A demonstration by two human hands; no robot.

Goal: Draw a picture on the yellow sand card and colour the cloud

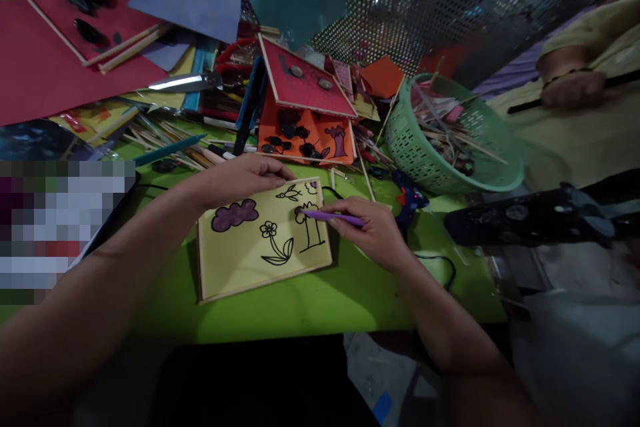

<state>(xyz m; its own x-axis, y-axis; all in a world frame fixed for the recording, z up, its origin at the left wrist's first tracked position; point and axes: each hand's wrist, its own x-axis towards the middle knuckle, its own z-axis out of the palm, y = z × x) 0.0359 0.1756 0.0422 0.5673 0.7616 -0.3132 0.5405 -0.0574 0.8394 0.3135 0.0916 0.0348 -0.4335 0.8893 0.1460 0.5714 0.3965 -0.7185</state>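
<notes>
A yellow card [235, 273] edged with thin wooden sticks lies on the green table. Black outlines on it show a flower, a tree, a bird and a cloud; the cloud is filled in purple. Between the fingers of my right hand [370, 230] is a purple marker [340, 217], its tip on the tree's crown, where a small patch is dark. My left hand [245, 180] rests flat along the card's top edge, its fingers stretched out and holding nothing.
Behind the card lie a red framed card [307, 77], an orange card [320, 147], scissors [187, 82] and several loose sticks. A green basket [425, 147] and a blue glue gun [411, 200] are at right. Another person's hand [575, 90] holds a dark rod.
</notes>
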